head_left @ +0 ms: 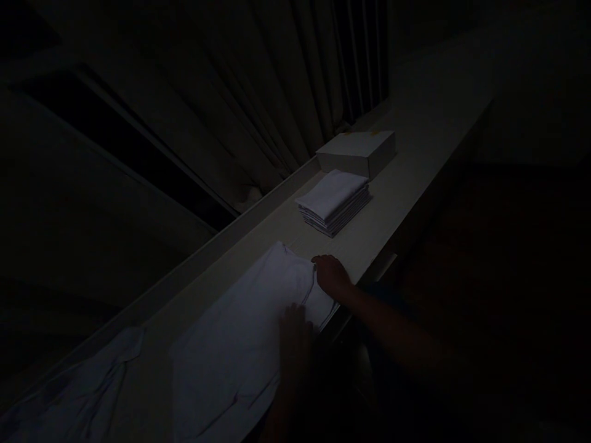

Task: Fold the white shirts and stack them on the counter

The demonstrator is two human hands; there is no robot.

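A white cloth (231,326) with thin dark lines near its edges lies spread on a long, pale, narrow table. My right hand (331,275) is at its right edge, fingers curled over and pinching the fabric. Lower down, my left hand (295,335) rests on the cloth near the table's front edge, its fingers stretched out and slightly blurred. Beyond my right hand sits a neat stack of folded white cloths (333,200), apart from it. The picture is very dark, so fine details are hidden.
A white box (357,151) with yellow marks stands behind the stack. Another crumpled cloth (78,394) with dark patches lies at the lower left. A low raised rim (221,243) runs along the table's far side, with curtains (277,92) hanging behind it.
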